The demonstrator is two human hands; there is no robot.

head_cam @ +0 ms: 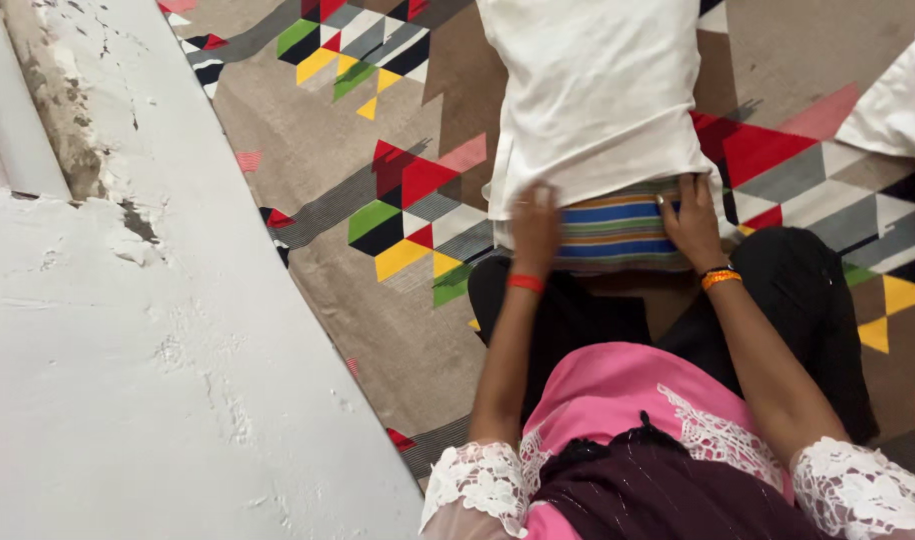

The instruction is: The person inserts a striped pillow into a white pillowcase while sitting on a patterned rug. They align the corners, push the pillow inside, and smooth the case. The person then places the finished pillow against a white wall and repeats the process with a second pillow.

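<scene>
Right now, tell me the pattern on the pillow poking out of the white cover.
Horizontal stripes on the pillow: blue, green, orange; head view.

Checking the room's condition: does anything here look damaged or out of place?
Yes: the white wall at left is cracked and chipped, with plaster broken away near its upper edge. The left hand and right hand grip a striped pillow half out of its white cover.

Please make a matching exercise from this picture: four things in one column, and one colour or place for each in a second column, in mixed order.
Things:
1. white fabric pillow cover
2. striped cushion end
3. thin band on the left wrist
4. cracked painted wall

Descriptions:
A. red-orange
B. blue, green and orange stripes
C. plain white, lying on the patterned bedsheet
D. pale grey, at the left of the view

Pairs: 1-C, 2-B, 3-A, 4-D
</scene>
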